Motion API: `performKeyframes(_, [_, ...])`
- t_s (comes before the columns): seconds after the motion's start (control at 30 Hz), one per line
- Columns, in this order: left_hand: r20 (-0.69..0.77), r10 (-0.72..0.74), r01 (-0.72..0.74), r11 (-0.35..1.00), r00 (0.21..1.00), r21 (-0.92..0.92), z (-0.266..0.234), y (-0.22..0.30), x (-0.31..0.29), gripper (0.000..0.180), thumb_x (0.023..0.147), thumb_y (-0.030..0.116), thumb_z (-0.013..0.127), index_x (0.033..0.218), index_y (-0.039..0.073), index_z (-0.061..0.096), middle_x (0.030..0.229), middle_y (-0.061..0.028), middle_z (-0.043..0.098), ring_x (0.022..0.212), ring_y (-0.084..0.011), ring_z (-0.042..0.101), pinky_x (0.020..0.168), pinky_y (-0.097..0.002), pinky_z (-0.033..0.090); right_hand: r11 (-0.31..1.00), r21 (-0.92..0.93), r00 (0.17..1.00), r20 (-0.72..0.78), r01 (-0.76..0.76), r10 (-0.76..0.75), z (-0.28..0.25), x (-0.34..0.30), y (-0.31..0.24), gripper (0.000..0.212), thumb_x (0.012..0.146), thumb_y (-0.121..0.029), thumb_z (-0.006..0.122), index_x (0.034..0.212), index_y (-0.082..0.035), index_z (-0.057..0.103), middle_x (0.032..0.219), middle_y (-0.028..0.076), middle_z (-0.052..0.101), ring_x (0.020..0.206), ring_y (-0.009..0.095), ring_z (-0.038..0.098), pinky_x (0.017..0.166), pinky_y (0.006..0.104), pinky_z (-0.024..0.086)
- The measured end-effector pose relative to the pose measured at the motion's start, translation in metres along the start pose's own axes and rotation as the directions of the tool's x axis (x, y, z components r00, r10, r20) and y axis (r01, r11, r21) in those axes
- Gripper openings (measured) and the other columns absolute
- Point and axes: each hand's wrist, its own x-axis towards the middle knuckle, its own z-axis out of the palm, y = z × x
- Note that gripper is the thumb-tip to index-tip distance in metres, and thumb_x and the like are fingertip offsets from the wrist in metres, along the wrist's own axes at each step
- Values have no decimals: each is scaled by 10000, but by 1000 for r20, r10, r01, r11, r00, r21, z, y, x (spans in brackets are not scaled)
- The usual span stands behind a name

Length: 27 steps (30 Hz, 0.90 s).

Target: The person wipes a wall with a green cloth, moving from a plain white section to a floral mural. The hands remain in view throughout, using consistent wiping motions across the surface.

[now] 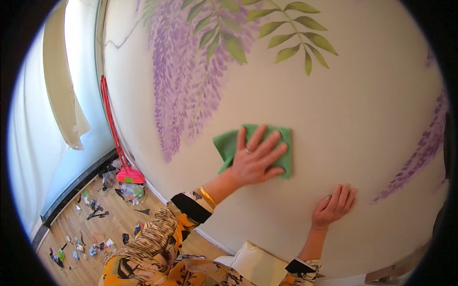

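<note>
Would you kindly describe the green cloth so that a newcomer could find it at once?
Start at the cream wall painted with purple hanging blossoms. Just right of their lower tips, the left hand presses a green cloth flat against it. It is the only plain green fabric there; the right hand rests bare.

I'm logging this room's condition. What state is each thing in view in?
Green cloth: spread flat against the wall under the left hand.
Right hand: open, resting bare on the wall.
Wall: painted with purple blossoms and green leaves.
Red broom: upright, leaning at the wall.
Wooden floor: littered with scraps.
Curtain: gathered, hanging by the window.
</note>
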Motion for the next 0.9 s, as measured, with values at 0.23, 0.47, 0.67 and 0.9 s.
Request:
performKeyframes(0.23, [-212,-451,470,881,867,48,-14,-68,-24,682,890,352,603,1461,37,401,1572,-180,282,1478,-401,165,1159,-590,50,1000,-14,1000,7,-7,7,-1,0,-4,364,1024,-170,376,1268,20,568,1391,149,526,1364,394,401,1138,529,261])
performKeyframes(0.47, [-235,-461,482,875,856,39,3,-17,-5,694,876,297,606,1444,-27,373,1566,-234,245,1462,-459,139,1132,-639,40,999,46,999,-46,-11,13,-2,8,-8,326,1017,-150,389,1219,24,578,1328,125,562,1294,375,467,1109,516,304])
performKeyframes(0.67, [-37,-216,215,975,976,-48,9,70,32,612,828,341,637,1367,76,516,1509,-206,358,1416,-490,230,1111,-678,64,949,174,945,-152,-263,289,-14,2,-26,361,1037,-158,335,1251,52,535,1318,201,547,1272,402,478,1069,531,368])
performKeyframes(0.9, [16,150,-148,984,988,-94,47,135,5,595,819,519,656,1352,272,560,1482,11,434,1405,-291,330,1101,-679,97,906,294,918,-163,-306,363,-10,-6,-12,399,1053,-205,322,1278,68,507,1313,218,541,1255,413,485,1041,535,408])
